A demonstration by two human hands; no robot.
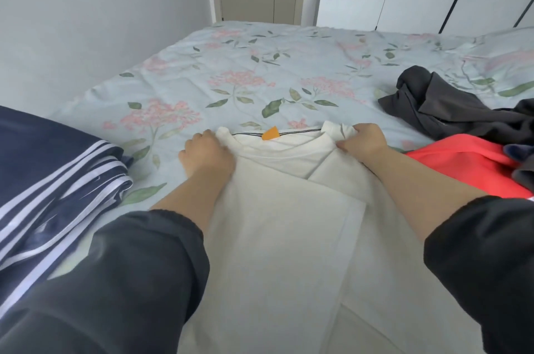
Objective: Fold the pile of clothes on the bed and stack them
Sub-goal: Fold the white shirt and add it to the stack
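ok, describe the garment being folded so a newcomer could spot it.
On the floral-sheeted bed, look at the near edge, between the navy striped garment on the left and the red garment on the right. The white T-shirt lies there, the left hand and right hand gripping its shoulders. It alone is white, with an orange tag at the collar.

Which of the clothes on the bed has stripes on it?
The dark blue garment lying at the left edge has white stripes. The white shirt in the middle, the red garment and the dark grey garment on the right show none.
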